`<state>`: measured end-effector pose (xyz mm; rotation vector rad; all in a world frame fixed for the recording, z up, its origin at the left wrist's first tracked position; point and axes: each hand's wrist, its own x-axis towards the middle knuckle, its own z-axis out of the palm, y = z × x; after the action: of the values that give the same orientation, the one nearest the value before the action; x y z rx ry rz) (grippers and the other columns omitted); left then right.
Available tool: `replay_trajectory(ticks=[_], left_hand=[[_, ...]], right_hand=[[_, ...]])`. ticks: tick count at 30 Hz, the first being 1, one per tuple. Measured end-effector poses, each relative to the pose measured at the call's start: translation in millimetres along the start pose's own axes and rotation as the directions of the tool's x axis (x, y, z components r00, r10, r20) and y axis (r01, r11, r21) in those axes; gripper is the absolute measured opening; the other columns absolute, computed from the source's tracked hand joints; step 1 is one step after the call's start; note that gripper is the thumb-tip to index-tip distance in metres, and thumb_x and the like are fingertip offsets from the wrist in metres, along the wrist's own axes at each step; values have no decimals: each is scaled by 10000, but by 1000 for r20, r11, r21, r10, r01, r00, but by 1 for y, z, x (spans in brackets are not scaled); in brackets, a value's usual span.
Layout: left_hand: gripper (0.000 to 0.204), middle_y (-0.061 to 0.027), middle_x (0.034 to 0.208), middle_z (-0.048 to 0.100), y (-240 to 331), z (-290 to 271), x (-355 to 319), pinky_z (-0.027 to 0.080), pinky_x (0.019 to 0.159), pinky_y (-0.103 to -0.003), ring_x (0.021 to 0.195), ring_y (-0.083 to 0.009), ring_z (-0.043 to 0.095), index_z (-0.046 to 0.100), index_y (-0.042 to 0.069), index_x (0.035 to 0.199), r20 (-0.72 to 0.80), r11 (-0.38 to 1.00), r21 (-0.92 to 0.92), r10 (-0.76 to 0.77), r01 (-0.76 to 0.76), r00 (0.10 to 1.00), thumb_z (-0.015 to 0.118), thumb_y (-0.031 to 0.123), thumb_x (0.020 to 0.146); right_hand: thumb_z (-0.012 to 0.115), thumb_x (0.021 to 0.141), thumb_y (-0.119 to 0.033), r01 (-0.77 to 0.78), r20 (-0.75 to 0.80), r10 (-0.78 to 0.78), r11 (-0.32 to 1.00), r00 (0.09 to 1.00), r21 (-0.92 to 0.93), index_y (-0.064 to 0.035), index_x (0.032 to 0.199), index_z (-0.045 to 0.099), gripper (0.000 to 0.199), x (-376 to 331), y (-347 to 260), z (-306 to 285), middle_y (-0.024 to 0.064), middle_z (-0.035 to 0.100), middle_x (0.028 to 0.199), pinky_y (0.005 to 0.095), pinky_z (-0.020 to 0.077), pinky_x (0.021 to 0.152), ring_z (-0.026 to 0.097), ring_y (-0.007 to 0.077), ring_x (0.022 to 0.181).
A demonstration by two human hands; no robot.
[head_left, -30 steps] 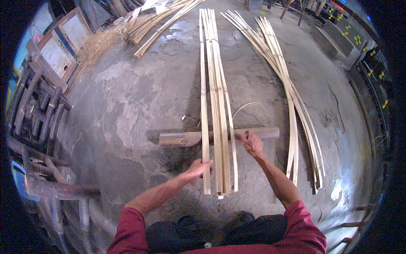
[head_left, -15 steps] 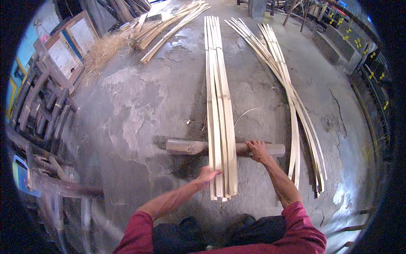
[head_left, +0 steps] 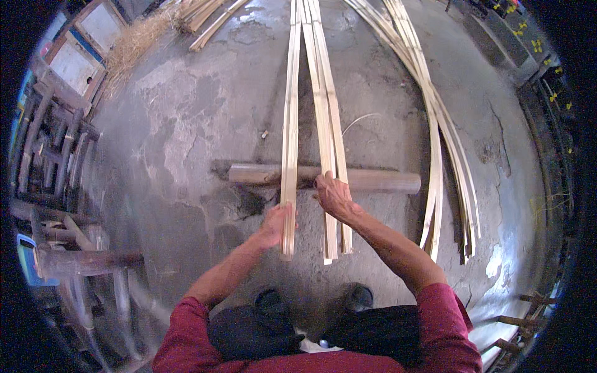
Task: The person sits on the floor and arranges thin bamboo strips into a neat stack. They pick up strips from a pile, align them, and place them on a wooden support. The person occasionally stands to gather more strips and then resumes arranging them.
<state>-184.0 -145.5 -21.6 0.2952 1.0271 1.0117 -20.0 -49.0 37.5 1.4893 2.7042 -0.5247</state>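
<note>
Long pale split-bamboo strips lie lengthwise in front of me, in a left group [head_left: 290,124] and a right group [head_left: 324,105] that spread apart toward my end. Under them, crosswise on the floor, rests a thick bamboo pole [head_left: 385,180]. My left hand [head_left: 277,225] is closed round the left group just short of the pole, its fingers partly behind the strips. Over the right group, right above the pole, my right hand [head_left: 336,198] has its fingers curled onto the strips; the fingertips are partly hidden.
To the right, more bamboo strips [head_left: 433,118] lie crossed on the concrete floor [head_left: 186,205]. Another bundle [head_left: 214,28] is at the far left beside a straw heap [head_left: 140,46]. Wooden frames [head_left: 81,261] stand along the left side. A thin curved sliver [head_left: 360,119] lies beyond the pole.
The single bundle has parted into two groups, the left one shifted leftward with my left hand. My right hand has left the pole and moved left onto the strips. The view has tilted downward.
</note>
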Motion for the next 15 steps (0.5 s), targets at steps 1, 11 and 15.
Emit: replay_trajectory(ticks=[1, 11, 15], left_hand=[[267, -34, 741, 523, 2, -3, -5, 475, 545, -314, 599, -141, 520, 505, 58, 892, -8, 999, 35, 7, -6, 1000, 553, 308, 810], [404, -82, 818, 587, 12, 26, -22, 453, 650, -327, 735, -169, 558, 558, -13, 916, -325, 714, 686, 132, 138, 936, 657, 326, 719], [396, -115, 786, 610, 15, 10, -20, 441, 662, -313, 717, -176, 568, 575, -24, 875, -261, 736, 676, 208, 25, 943, 570, 355, 764]], right_hand=[[585, 727, -169, -77, 31, 77, 997, 997, -7, -33, 981, 432, 326, 0, -2, 2, 206, 477, 910, 445, 484, 606, 572, 363, 758], [675, 645, -244, -469, -87, 541, 788, 836, 398, -56, 1076, 426, 532, -14, 1, -14, 218, 495, 980, 447, 436, 738, 521, 394, 878], [655, 650, -210, -487, -108, 584, 753, 804, 443, -56, 1061, 452, 483, -14, -3, -30, 205, 506, 981, 430, 431, 751, 515, 370, 901]])
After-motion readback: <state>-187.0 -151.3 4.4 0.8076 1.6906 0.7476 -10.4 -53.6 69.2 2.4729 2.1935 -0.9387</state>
